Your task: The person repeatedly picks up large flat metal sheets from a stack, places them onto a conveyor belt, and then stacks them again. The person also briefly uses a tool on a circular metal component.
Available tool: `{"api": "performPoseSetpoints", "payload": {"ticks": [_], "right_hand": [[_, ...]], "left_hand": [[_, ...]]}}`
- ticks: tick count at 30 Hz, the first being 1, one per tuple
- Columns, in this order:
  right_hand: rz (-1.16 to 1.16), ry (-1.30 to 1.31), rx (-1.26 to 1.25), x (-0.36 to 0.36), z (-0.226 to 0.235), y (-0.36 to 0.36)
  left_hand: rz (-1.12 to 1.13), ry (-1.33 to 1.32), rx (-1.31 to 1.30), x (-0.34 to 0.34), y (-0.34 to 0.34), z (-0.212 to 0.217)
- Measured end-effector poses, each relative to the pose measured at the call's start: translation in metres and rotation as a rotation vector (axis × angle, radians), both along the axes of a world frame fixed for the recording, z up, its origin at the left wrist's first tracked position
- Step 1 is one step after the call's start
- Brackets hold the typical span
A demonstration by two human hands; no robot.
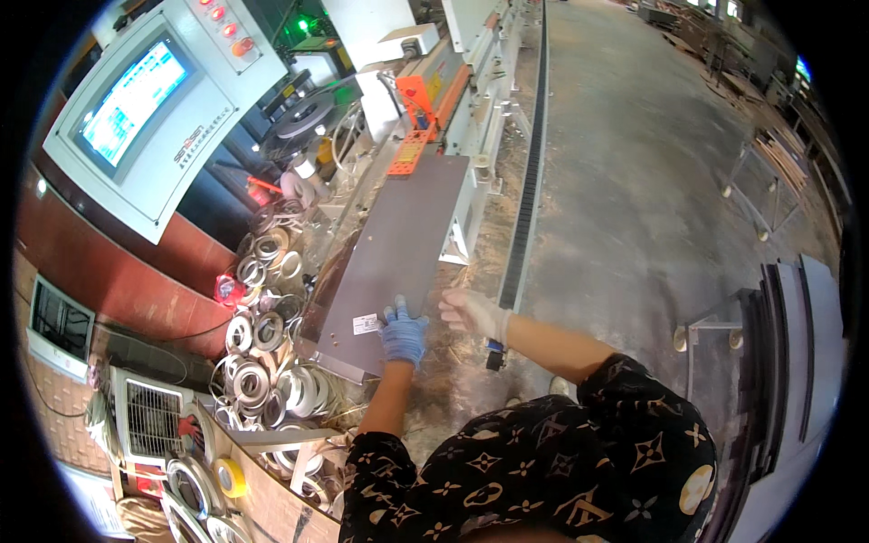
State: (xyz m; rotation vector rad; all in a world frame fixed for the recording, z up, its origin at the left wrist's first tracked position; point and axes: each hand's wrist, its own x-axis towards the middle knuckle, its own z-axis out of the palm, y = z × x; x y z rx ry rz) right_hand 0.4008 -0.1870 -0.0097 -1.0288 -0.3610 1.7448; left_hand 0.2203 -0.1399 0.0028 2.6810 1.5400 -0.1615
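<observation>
A long grey-brown panel [398,240] lies lengthwise on the machine's infeed, its far end at the orange guide plate [409,152]. My left hand [404,335], in a blue glove, rests on the panel's near part with fingers spread. Just left of its fingertips, a white paper label [367,324] is on the panel's surface. Off the panel's right edge hovers my right hand [474,312] in a pale glove. Its fingers are loosely stretched toward the panel, apart from it, and nothing shows in them.
A control cabinet with a lit screen [136,104] stands at the left. Many rolls of edge-banding tape [258,380] are heaped below it. Along the machine's right runs a dark floor track [525,208]. Upright panels [787,353] stand at the right, near a wheeled rack [711,330].
</observation>
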Motion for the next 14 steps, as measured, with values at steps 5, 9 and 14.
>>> {"api": "performPoseSetpoints", "payload": {"ticks": [5,9,14], "right_hand": [[-0.060,0.150,0.109,0.051,0.001,-0.083],[-0.292,0.200,0.057,0.092,-0.010,-0.149],[-0.566,0.206,-0.044,0.135,-0.103,-0.214]], "left_hand": [[-0.027,-0.035,0.039,0.007,0.007,-0.005],[-0.018,-0.052,0.003,0.012,0.016,-0.008],[-0.037,-0.018,0.011,0.032,0.027,-0.011]]}}
